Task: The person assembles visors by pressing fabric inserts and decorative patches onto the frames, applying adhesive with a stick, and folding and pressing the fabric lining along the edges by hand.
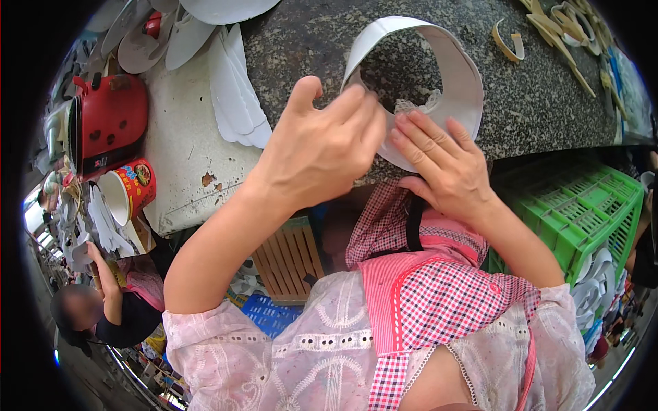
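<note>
A wide white band point(460, 82), bent into a closed loop, stands on the speckled stone worktop in front of me. My left hand point(319, 140) is at the loop's left edge, fingers curled in. Its fingertips are hidden and slightly blurred, so I cannot make out what they grip. Flat against the near side of the band lies my right hand point(445, 157), its fingers stretched out and the thumb apart. Just beyond those fingertips, inside the loop, is a crumpled, translucent whitish scrap point(411, 105).
White flat cut pieces point(233, 89) lie stacked at left, near a red case point(113, 120) and a red paper cup point(140, 181). A curved tan strip point(507, 42) rests at far right. Below the worktop stands a green crate point(569, 212). Another person point(116, 301) works at far left.
</note>
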`<state>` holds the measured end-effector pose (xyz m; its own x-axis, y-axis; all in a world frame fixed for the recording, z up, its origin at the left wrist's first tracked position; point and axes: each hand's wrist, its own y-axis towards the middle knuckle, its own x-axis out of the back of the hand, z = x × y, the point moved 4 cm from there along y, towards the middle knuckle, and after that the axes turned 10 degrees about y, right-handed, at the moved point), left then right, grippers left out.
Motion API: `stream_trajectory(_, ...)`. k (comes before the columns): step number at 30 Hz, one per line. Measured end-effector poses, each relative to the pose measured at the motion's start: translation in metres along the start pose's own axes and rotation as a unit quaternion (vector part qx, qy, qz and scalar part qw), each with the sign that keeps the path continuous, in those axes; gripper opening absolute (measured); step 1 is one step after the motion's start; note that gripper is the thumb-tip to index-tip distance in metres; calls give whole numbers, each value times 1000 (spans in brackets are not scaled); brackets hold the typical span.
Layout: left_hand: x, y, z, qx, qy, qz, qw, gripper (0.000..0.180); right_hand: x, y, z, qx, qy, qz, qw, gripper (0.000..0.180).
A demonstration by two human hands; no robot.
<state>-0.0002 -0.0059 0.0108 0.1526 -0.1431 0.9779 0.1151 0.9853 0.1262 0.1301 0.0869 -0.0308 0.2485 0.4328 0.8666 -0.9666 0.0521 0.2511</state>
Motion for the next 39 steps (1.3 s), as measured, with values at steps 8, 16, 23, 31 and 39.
stream_trajectory(8,-2,-1,-9,49,51,37,997,20,19,40,14,82,60,-85,991,37)
stream_trajectory(16,-8,-15,1,140,-3,-20,990,27,-3,38,0,-9,151,-152,977,29)
stream_trajectory(23,-18,-19,-6,165,21,-87,982,25,-10,40,4,57,30,-157,985,20)
stream_trajectory(31,-21,-30,2,90,125,-77,985,20,-15,37,-1,31,38,-95,994,32)
stream_trajectory(39,-23,-47,17,93,-94,44,990,49,-5,32,6,-8,51,23,998,55)
